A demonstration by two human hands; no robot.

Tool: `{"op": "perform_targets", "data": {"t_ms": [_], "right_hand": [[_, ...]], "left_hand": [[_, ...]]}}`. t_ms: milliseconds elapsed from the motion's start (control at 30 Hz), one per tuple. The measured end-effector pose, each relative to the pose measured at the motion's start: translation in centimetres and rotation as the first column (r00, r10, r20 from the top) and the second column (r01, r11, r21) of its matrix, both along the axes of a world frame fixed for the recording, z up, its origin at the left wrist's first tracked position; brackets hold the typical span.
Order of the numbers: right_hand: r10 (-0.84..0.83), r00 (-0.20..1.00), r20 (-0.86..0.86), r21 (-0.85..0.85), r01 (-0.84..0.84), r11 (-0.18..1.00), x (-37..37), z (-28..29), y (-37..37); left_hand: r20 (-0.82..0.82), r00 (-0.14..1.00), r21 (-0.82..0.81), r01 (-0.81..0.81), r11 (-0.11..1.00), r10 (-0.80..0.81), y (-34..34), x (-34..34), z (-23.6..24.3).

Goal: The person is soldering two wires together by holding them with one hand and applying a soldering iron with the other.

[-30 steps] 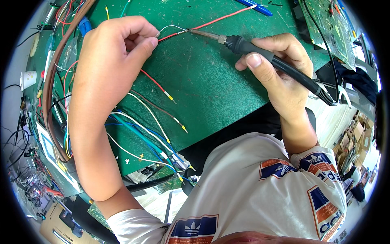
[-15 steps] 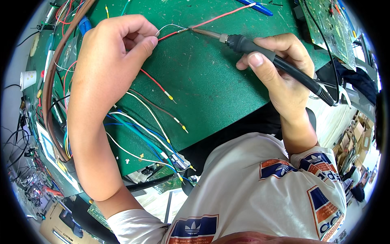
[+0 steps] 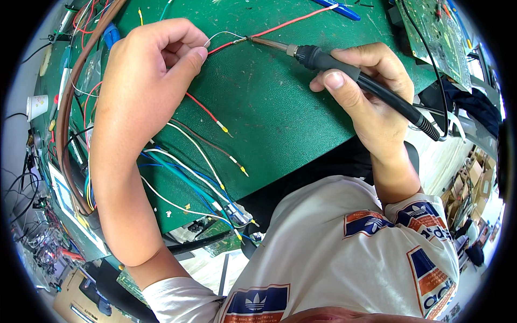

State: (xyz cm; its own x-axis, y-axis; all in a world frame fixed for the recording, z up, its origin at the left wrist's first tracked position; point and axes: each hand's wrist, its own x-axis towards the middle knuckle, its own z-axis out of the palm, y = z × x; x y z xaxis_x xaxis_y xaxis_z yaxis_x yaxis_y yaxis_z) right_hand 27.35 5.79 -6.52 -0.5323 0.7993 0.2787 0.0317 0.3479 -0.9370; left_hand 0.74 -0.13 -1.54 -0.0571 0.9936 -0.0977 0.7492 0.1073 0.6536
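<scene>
The left hand point(image 3: 153, 62) pinches thin solder point(image 3: 223, 32), the right hand point(image 3: 381, 112) clasps the soldering iron point(image 3: 329, 61), apparently so both meet the red wire point(image 3: 296, 21).

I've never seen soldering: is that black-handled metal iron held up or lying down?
Held up: the right hand grips the iron, its metal tip at the thin red insulated wire.
</scene>
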Motion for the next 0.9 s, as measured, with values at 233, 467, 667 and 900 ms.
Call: {"op": "perform_targets", "data": {"t_ms": [233,467,667,900], "right_hand": [[0.004,1.0,0.023,0.019,-0.005,1.0,0.1,0.18,0.13],[0.006,1.0,-0.004,0.005,-0.006,1.0,0.12,-0.04,0.1],[-0.015,1.0,-0.023,-0.016,0.015,1.0,0.12,-0.06,-0.05],[-0.007,1.0,-0.02,-0.024,0.006,1.0,0.04,-0.03,-0.09]], "left_hand": [[0.019,1.0,-0.002,0.017,1.0,-0.017,0.11,-0.07,-0.06],[0.025,0.999,0.0,0.02,1.0,-0.02,0.08,-0.08,-0.1],[0.002,1.0,-0.005,0.021,1.0,-0.021,0.06,-0.19,-0.07],[-0.003,1.0,-0.006,0.018,1.0,-0.018,0.08,-0.1,-0.04]]}}
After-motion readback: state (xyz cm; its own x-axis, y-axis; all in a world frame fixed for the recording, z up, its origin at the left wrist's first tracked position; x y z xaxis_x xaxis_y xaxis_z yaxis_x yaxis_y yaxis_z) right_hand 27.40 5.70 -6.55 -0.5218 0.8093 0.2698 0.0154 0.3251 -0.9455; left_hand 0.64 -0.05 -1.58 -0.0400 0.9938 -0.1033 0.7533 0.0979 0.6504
